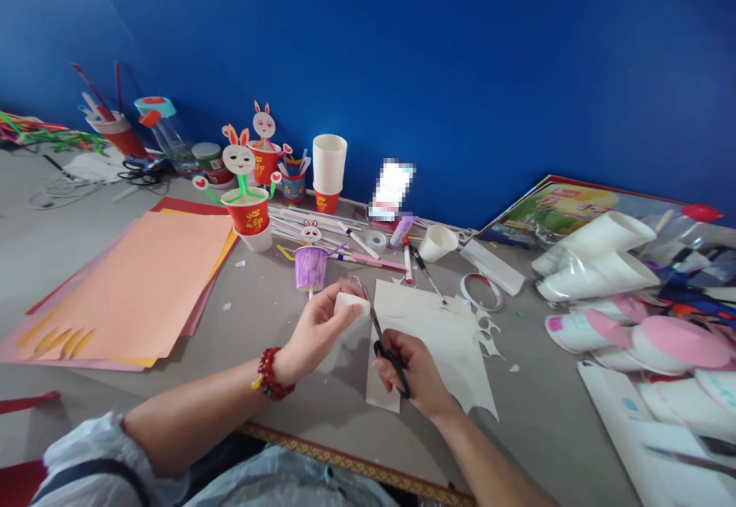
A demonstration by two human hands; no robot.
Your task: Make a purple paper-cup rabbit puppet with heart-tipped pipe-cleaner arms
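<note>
My left hand (322, 327), a red bead bracelet on its wrist, pinches a small piece of white paper (352, 305) above the table. In my right hand (417, 373) is a pair of black-handled scissors (376, 327), the blades pointing up and away beside the paper's right edge. Whether the blades touch the paper I cannot tell. Beneath my right hand lies a white paper sheet (442, 346) with curved pieces cut from its edges. Just beyond my left hand stands a small purple cup (310, 268) with a rabbit face.
Coloured paper sheets (132, 277) lie at left. Red cups with rabbit figures (247, 212), a stack of white cups (330, 163) and a phone (391, 190) line the blue wall. A tape roll (481, 292) sits right of the sheet. Bagged white cups (598, 254) crowd the right side.
</note>
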